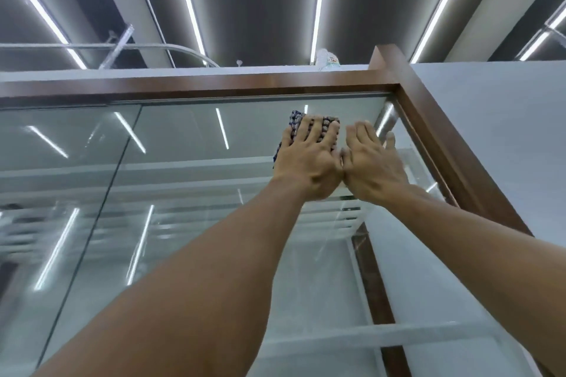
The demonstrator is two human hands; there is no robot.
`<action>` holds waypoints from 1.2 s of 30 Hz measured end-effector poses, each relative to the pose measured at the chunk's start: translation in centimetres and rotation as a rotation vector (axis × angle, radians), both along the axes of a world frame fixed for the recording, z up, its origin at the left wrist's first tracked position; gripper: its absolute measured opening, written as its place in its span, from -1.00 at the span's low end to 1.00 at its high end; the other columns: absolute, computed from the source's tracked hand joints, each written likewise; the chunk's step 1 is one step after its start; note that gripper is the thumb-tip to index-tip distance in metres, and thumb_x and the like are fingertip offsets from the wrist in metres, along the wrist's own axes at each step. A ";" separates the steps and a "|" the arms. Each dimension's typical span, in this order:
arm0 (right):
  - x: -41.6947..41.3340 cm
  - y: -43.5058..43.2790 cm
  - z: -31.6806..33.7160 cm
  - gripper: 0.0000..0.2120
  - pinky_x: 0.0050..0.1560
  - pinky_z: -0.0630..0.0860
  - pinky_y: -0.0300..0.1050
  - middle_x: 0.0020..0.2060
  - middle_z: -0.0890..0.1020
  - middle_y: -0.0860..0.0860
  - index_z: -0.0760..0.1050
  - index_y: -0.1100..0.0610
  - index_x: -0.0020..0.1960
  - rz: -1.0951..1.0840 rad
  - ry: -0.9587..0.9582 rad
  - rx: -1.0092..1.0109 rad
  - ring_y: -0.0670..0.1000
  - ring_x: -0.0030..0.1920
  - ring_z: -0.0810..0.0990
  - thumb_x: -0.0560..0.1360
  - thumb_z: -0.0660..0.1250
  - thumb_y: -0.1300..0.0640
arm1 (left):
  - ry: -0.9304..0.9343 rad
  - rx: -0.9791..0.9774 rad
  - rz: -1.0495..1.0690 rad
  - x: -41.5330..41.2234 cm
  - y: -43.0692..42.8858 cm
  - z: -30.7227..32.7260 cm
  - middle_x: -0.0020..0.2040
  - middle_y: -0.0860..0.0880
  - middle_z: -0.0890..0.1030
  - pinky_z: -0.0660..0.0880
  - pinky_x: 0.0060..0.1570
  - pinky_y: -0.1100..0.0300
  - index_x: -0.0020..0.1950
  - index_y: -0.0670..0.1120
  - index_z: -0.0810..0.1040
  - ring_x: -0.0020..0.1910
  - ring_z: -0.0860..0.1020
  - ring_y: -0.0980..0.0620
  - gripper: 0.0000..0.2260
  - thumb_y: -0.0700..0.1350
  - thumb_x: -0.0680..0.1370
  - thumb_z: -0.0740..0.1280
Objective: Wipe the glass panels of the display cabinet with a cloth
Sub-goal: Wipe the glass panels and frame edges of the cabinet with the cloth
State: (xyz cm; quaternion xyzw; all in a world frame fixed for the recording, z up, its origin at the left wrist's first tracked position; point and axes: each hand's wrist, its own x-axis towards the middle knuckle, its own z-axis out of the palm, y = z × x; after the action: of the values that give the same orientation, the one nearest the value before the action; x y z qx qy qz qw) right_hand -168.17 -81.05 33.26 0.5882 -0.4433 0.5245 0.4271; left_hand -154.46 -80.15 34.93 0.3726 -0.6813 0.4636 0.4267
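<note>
A blue-and-white checked cloth [295,120] lies flat against the upper right of the cabinet's glass panel [199,168], just under the brown wooden frame [214,85]. The left hand [309,159] presses it with straight, spread fingers, its grip released. The right hand [372,165], grip also released, rests flat on the glass just beside it.

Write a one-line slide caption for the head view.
Left hand presses a checked cloth against the top of the glass panel, right hand flat beside it, under the wooden frame.
</note>
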 end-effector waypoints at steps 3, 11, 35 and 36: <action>3.8 -0.1 0.7 -0.40 0.61 -0.15 0.29 0.66 -0.04 0.11 -0.08 0.15 0.66 -0.035 0.027 0.017 0.09 0.66 -0.12 0.70 -0.11 -0.10 | 0.066 0.008 0.015 4.0 0.3 0.2 0.70 -0.01 -0.18 -0.33 0.58 -0.06 0.70 0.06 -0.14 0.66 -0.26 0.00 -0.46 0.10 0.73 -0.09; 13.8 0.6 0.8 -0.39 0.58 -0.26 0.34 0.66 -0.13 0.11 -0.14 0.12 0.67 0.008 0.119 0.023 0.10 0.65 -0.21 0.70 -0.17 -0.11 | 0.211 0.002 0.046 13.7 0.9 0.2 0.71 0.01 -0.15 -0.29 0.62 -0.05 0.70 0.09 -0.11 0.67 -0.24 0.04 -0.46 0.08 0.72 -0.06; 21.0 0.9 -2.5 -0.43 0.61 -0.28 0.21 0.66 -0.14 0.07 -0.15 -0.02 0.67 0.071 0.192 0.024 0.08 0.65 -0.21 0.70 -0.16 -0.13 | 0.364 0.042 0.102 22.5 2.0 -5.1 0.69 -0.02 -0.24 -0.35 0.58 0.00 0.69 0.06 -0.21 0.65 -0.30 0.01 -0.45 0.08 0.74 -0.07; 20.4 0.8 -2.9 -0.43 0.61 -0.28 0.18 0.66 -0.13 0.06 -0.14 -0.01 0.67 0.073 0.158 0.022 0.09 0.65 -0.21 0.70 -0.15 -0.13 | 0.375 0.045 0.103 21.2 2.0 -4.8 0.69 -0.03 -0.25 -0.35 0.58 -0.02 0.69 0.06 -0.21 0.65 -0.30 0.00 -0.45 0.08 0.74 -0.08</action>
State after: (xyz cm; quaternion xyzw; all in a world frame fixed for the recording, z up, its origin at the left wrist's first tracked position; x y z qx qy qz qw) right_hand -147.80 -80.22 30.36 0.6484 -0.3921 0.4866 0.4348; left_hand -133.30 -78.13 30.13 0.4964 -0.5802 0.3918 0.5133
